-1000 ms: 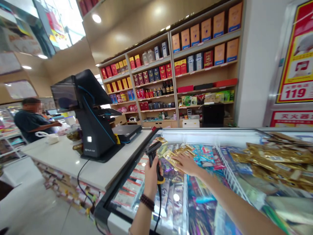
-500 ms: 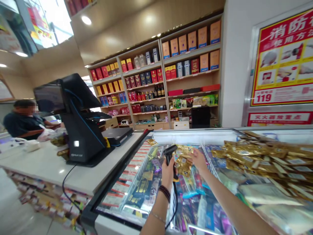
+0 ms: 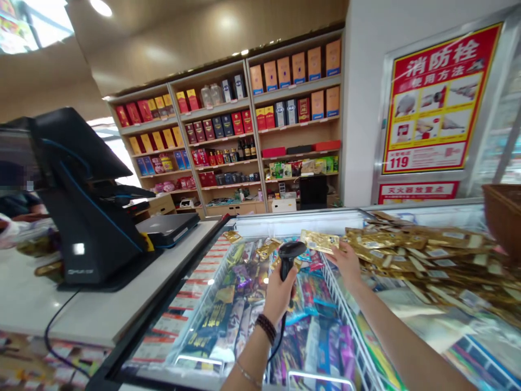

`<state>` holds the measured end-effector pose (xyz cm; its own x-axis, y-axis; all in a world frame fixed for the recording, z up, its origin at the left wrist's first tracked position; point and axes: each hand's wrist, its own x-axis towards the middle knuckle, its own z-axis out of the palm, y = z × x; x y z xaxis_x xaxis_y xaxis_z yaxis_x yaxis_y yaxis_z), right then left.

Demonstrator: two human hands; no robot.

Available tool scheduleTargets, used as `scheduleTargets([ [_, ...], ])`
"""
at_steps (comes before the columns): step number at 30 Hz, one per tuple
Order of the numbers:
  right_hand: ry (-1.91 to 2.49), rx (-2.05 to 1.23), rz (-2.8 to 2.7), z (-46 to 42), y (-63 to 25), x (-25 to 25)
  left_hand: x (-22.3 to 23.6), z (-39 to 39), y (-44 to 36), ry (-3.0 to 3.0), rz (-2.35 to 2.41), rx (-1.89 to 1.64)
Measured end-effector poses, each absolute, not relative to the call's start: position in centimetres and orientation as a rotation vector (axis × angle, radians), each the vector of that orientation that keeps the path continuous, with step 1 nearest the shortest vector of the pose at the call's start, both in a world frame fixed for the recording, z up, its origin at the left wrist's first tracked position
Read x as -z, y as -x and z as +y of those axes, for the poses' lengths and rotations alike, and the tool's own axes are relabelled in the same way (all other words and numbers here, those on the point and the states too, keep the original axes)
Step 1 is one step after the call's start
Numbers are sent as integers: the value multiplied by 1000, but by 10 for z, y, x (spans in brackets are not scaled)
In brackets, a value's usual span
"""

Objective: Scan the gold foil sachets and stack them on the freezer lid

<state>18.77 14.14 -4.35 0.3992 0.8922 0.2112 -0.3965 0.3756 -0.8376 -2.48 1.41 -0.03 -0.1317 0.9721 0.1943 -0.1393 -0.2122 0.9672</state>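
My left hand (image 3: 277,296) is wrapped round the handle of a black barcode scanner (image 3: 291,251), its head pointing away from me over the glass-topped chest freezer (image 3: 195,320). Between the fingers and thumb of my right hand (image 3: 347,266) is one end of a flat gold foil packet (image 3: 319,240), just beyond and right of the scanner. Other gold packets (image 3: 268,248) lie on the glass behind the scanner, partly hidden by it. A large heap of similar gold packets (image 3: 419,250) spreads to the right of my right hand.
A black checkout terminal (image 3: 87,201) and a dark flat device (image 3: 166,228) stand on the white counter (image 3: 130,304) at left. Wire baskets (image 3: 337,296) of colourful packages show under the glass. A brown container (image 3: 502,217) stands far right. A person is partly visible behind the terminal.
The view has turned right. My right hand has moved right, away from the scanner, with a gold packet; other gold packets now lie behind the scanner. My left hand still grips the scanner.
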Motion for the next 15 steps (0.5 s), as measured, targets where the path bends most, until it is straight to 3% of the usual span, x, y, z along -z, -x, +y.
scheduleTargets([
  [15, 810, -954, -768, 133, -185, 38, -4, 6, 28, -1155, 1022, -1426],
])
